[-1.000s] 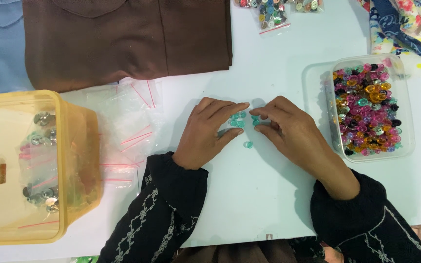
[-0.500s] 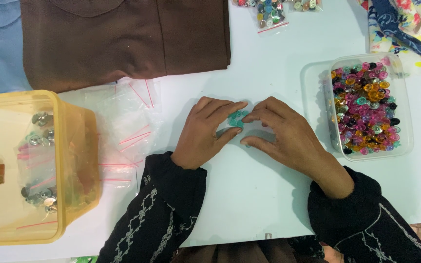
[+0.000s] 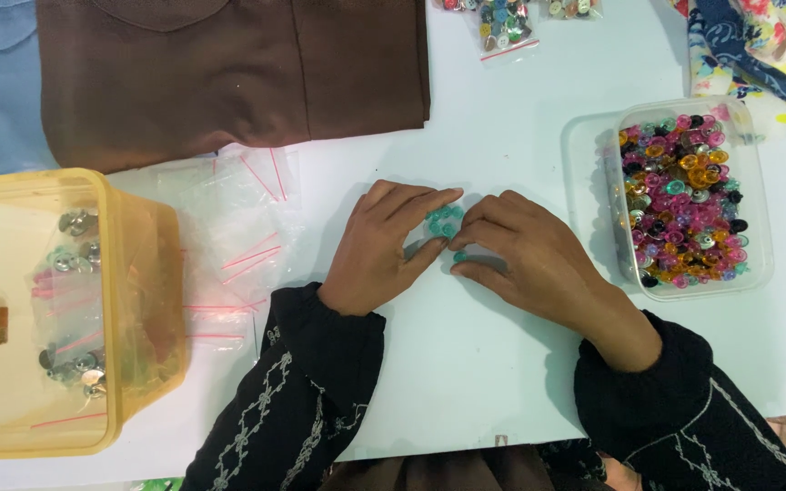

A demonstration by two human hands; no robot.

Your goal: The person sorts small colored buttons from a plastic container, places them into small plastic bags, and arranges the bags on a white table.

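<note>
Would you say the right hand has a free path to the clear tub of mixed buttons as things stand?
Probably yes. The right hand rests on the table beside the tub, which is open-topped, with only bare table between them. It is busy with the teal buttons, though.

Seeing teal buttons [image 3: 444,221] lying in small loose cluster on white table [image 3: 502,127], sitting between my two sets of fingertips, partly hidden by them. One more teal piece showing just below, under right fingers.
</note>
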